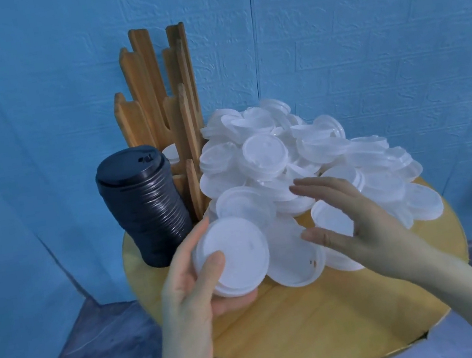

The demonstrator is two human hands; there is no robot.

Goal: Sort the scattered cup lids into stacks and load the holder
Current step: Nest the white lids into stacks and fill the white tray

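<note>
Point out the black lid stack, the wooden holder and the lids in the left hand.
black lid stack [148, 212], head view, on its ribbed side.
wooden holder [149, 77], head view, on a tall upright slat.
held white lids [234, 254], head view, on the top lid's face.

There's just the one view, worn on the person's head. It looks forward and down, close over the round wooden table [331, 328], toward the blue wall [357, 17].
</note>
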